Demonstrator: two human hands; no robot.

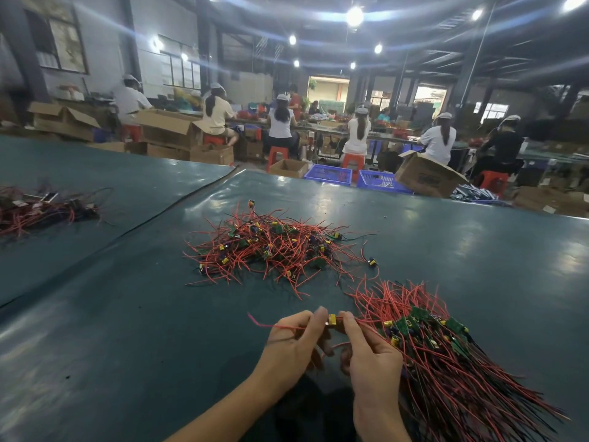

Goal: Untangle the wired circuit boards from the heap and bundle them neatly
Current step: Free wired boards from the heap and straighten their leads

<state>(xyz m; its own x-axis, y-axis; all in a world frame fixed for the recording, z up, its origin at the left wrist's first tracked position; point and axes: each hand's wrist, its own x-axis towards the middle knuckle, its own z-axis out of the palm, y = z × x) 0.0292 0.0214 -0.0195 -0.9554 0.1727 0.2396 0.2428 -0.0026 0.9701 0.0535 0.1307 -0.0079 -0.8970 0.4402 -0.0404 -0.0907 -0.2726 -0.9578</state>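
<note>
- We see two bare hands low in the view: the left hand (296,339) and the right hand (369,355) meet over a dark green worktop (127,314).
- Both hands pinch one wired circuit board (332,320). The left fingers (320,314) clamp one end and the right fingers (347,318) the other. A red lead trails out past the left fingers.
- Beyond the fingertips, well apart from them, lies the heap (274,250), a loose tangle of red wires, small green boards and yellow parts. We judge this to be the work left, and it is a large share.
- Just right of the right fingers lies the bundle (446,352), many boards with their leads combed one way. We judge this part done, perhaps half the job.
- We see no tie on the bundle, so binding it likely remains.
- Far left of the fingers, a second pile of wires (41,208) sits blurred at the picture's edge. We cannot tell whether it is sorted.
- The undersides of the fingers are hidden, and the bundle's near end runs out of view.
- We cannot tell whether the right hand also grips the bundle.
</note>
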